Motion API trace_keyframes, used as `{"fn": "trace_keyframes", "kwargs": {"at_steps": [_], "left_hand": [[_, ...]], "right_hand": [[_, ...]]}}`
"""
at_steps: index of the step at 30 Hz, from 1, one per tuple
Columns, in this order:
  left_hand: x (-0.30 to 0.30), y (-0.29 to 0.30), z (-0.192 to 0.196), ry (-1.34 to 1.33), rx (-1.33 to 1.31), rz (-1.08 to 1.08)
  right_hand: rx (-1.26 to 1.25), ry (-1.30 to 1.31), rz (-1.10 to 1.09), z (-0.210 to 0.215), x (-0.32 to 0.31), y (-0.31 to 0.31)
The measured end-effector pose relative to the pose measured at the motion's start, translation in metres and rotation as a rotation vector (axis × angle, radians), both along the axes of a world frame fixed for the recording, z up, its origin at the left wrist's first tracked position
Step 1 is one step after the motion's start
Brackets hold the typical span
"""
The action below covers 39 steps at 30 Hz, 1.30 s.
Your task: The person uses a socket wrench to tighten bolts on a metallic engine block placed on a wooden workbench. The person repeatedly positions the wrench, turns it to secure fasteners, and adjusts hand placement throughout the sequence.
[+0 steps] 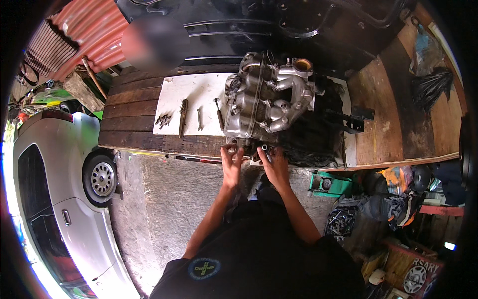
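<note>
A silver metal engine assembly (252, 107) with curved intake pipes lies on the wooden bench in front of me. My left hand (232, 164) is at its near end, thumb and fingers apart, with the fingertips against or just beside the metal; contact there is hard to make out. To its right, my right hand (275, 167) grips a short metal socket tool (265, 148), whose round shiny end points up near the engine's lower edge. The rest of that tool is hidden by my fingers. A white board (169, 94) lies under the engine's left side.
On the board lie a dark-handled screwdriver (219, 113), a spanner (200, 118), a long dark tool (183, 117) and several bolts (163, 120). Black plastic sheeting (313, 147) spreads right of the engine. A green floor jack (331, 184) stands below the bench; a silver car (74, 214) is at left.
</note>
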State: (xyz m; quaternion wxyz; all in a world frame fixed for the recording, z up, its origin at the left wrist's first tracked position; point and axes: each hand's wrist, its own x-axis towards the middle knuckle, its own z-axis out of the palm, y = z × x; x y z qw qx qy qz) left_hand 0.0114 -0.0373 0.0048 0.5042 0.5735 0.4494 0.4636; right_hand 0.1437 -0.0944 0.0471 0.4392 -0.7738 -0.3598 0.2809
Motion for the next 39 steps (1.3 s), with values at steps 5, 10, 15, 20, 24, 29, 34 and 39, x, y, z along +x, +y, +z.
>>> {"fn": "trace_keyframes", "kwargs": {"at_steps": [5,10,15,20,24,29,34,39], "left_hand": [[-0.002,0.011,-0.005,-0.325,-0.492,-0.195],[0.001,0.032,-0.014,-0.581,-1.002,-0.295],[0.005,0.030,-0.012,-0.668,-0.899,-0.404],[0.004,0.026,-0.020,-0.688,-0.791,-0.440],[0.003,0.027,-0.017,-0.636,-0.844,-0.423],[0.002,0.026,-0.017,-0.605,-0.853,-0.395],[0.004,0.022,-0.016,-0.592,-0.831,-0.323],[0.005,0.022,-0.027,-0.562,-0.808,-0.343]], "right_hand": [[-0.008,0.365,-0.138,-0.026,-0.005,0.015],[0.021,0.611,-0.103,-0.014,-0.009,0.016],[0.159,0.477,-0.167,-0.044,-0.016,0.022],[0.158,0.499,-0.166,-0.047,-0.016,0.020],[0.099,0.514,-0.154,-0.044,-0.013,0.019],[-0.010,0.551,-0.104,-0.035,-0.007,0.018],[-0.104,0.639,-0.130,-0.014,-0.011,0.018],[-0.018,0.437,-0.053,-0.061,-0.002,0.016]]}}
